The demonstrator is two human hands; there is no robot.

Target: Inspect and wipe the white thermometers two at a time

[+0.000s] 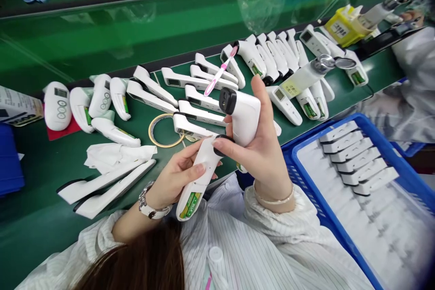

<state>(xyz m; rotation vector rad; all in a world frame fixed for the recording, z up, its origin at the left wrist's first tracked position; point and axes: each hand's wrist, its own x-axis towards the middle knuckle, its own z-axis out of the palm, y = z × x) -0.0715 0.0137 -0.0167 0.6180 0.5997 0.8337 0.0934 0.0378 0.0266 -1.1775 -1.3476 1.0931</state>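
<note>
My left hand [178, 174] is closed round a white infrared thermometer [205, 176], tilted with its battery bay open and green batteries [190, 205] showing at the lower end. My right hand [263, 152] grips a second white infrared thermometer [246, 120], its black sensor end pointing up and left. The right thumb also rests on the dark end of the first thermometer. Just beyond my hands lie several more white thermometers [200, 99], some with small grey screens. A pink and white toothbrush [220, 71] lies across them. A yellow tape roll [156, 131] is left of the hands.
Two white thermometer casings [113, 188] lie beside a crumpled white cloth [117, 156] at left. A blue crate [340, 231] at right holds a row of white parts [356, 156]. Pump bottles [302, 77] and a yellow box [343, 27] stand behind. A co-worker's sleeve [416, 63] shows at far right.
</note>
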